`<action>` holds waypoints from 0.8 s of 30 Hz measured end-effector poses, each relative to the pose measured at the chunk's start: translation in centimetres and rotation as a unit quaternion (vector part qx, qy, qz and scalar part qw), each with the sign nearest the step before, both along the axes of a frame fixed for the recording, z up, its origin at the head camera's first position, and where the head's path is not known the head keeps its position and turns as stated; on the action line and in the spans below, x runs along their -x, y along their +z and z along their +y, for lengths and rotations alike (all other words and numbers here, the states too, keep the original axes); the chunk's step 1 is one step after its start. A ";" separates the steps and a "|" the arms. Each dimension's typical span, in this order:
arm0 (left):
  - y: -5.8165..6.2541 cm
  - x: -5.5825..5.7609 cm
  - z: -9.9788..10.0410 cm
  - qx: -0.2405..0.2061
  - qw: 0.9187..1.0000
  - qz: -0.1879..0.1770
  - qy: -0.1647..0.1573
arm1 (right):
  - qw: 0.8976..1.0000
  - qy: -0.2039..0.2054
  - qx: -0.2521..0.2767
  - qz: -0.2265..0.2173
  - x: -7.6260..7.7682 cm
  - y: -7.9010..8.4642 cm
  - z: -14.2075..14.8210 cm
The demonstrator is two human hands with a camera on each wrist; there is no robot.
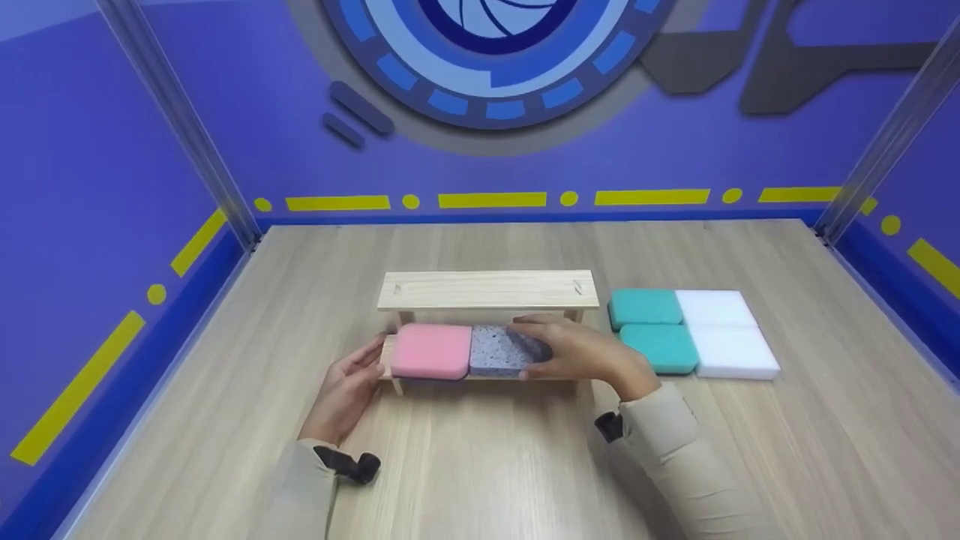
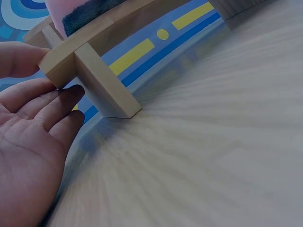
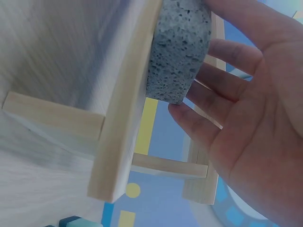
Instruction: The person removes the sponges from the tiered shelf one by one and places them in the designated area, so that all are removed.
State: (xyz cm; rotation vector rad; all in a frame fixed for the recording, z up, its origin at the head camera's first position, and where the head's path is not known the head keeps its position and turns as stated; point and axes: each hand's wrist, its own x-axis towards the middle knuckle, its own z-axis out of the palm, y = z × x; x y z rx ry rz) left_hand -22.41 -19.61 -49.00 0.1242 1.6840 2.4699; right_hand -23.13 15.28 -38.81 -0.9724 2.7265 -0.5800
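A two-tier wooden rack (image 1: 487,290) stands mid-table. On its lower board (image 3: 120,118) lie a pink sponge (image 1: 431,351) with a dark scouring underside and, to its right, a grey speckled, porous sponge (image 1: 491,352). My right hand (image 1: 589,352) holds the grey sponge from its right side, thumb at the near edge and fingers across the far edge. In the right wrist view the sponge stands right at the board's surface. My left hand (image 1: 345,394) pinches the left end of the lower board, beside a short wooden leg (image 2: 106,85).
Right of the rack lie two teal sponges (image 1: 646,307) and two white sponges (image 1: 735,351), set together in a block. A blue panel wall (image 1: 247,90) with yellow marks bounds the table (image 1: 480,465) at the back and sides.
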 end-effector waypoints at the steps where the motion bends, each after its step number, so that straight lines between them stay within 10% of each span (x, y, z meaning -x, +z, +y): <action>1: 0.0 0.0 0.0 -0.001 1.000 0.000 0.001 | 1.000 -0.001 -0.001 0.001 0.0 0.0 -0.1; 24: 0.1 0.0 0.0 0.011 1.000 -0.002 0.001 | 0.999 0.026 0.010 0.020 0.1 -0.2 0.4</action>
